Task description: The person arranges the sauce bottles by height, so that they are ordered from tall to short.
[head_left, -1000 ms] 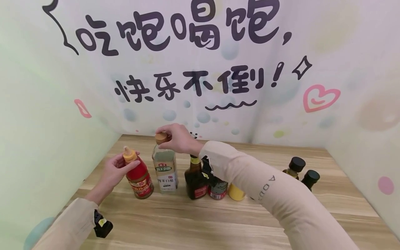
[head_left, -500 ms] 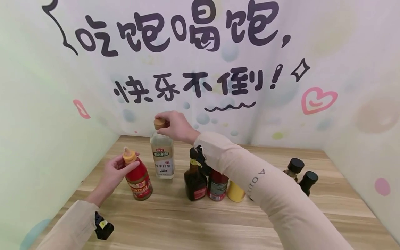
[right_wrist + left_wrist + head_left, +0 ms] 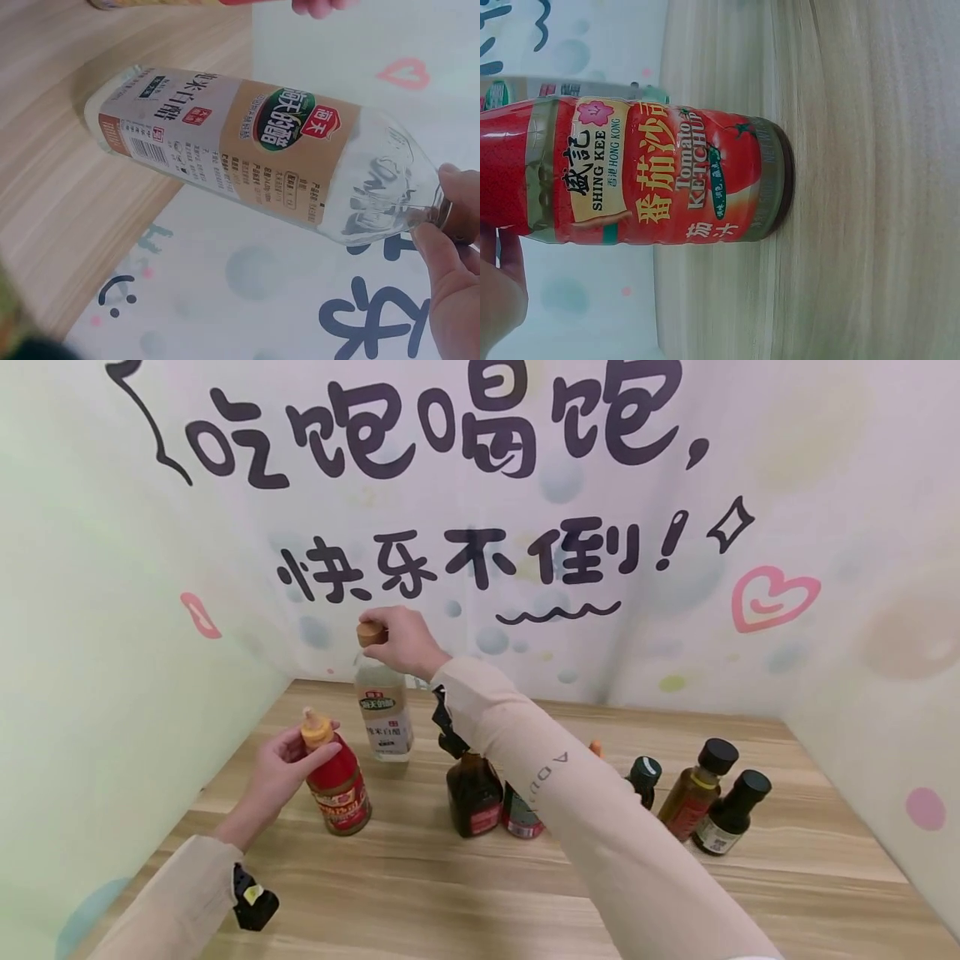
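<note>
Okay, head view: over the last second my right hand (image 3: 401, 639), pinching the cap (image 3: 367, 636) of the vinegar bottle (image 3: 384, 714), took it to the far side of the tabletop (image 3: 450, 902), nearer the backdrop (image 3: 517, 502). It's now farther back than the ketchup bottle (image 3: 342, 793), which my left hand (image 3: 273, 770) grips near its top, in about the same spot. Gap between vinegar and squat dark bottle (image 3: 475, 797) is wider. My right sleeve (image 3: 577, 827) swung left too, uncovering more bottles on the right. I read this as the vinegar leaving the near row.

Left wrist: ketchup label in view, vinegar partly hidden behind; only a bit of my grip shows.

Right wrist: fingers and thumb at the vinegar's neck end. Can't tell if its base touches down.
</note>
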The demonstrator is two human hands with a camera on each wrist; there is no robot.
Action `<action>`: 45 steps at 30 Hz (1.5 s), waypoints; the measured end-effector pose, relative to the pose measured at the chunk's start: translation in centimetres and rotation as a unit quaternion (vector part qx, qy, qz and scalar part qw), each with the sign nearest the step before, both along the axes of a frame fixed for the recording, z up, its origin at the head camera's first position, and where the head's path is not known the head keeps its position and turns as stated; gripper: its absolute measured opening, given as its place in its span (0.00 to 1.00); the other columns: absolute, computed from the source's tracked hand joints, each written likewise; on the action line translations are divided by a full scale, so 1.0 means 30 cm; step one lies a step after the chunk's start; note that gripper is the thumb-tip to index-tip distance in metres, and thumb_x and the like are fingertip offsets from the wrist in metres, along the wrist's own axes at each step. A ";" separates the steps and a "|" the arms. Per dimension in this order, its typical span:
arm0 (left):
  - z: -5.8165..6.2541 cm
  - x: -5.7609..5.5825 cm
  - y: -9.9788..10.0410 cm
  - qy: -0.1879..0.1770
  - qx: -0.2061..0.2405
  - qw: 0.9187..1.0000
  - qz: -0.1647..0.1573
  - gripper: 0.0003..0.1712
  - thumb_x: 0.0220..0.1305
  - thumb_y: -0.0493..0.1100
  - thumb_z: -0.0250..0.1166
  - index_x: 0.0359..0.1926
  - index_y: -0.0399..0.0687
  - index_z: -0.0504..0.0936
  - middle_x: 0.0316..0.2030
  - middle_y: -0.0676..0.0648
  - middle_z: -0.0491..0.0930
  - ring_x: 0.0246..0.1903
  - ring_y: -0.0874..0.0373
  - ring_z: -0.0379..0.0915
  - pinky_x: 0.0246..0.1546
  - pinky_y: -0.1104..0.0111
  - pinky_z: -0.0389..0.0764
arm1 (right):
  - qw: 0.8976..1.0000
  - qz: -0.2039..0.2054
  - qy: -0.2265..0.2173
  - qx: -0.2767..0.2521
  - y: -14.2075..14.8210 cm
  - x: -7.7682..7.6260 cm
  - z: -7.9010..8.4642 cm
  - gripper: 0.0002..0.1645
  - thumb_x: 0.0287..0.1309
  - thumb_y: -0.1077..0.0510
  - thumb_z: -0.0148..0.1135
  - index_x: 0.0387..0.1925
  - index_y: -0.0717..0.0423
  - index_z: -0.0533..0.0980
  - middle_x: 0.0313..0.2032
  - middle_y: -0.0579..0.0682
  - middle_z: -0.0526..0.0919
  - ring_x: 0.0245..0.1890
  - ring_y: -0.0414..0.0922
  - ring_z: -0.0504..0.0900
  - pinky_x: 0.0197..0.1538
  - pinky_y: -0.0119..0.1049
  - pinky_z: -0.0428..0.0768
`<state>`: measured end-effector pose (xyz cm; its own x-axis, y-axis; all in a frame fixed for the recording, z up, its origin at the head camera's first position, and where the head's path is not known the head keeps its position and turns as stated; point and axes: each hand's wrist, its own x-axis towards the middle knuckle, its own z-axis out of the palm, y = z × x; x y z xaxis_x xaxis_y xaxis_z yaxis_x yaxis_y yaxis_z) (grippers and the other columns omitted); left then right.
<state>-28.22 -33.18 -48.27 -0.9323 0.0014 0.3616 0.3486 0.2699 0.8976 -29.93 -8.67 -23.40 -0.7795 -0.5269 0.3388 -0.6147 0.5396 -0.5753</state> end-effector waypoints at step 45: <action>0.375 0.266 0.206 -0.029 0.004 1.000 -0.001 0.23 0.57 0.42 0.61 0.52 0.34 0.72 0.42 0.62 0.77 0.39 0.66 0.72 0.37 0.75 0.75 | 0.992 -0.063 -0.039 -0.104 -0.116 -0.070 -0.144 0.26 0.50 0.65 0.62 0.54 0.57 0.70 0.47 0.52 0.76 0.43 0.43 0.75 0.43 0.27 0.71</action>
<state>-20.24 -27.01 -37.01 -0.9519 0.0005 0.3064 0.2958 0.2617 0.9187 -32.04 -12.14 -27.71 -0.8628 -0.3491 0.3656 -0.4992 0.4741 -0.7253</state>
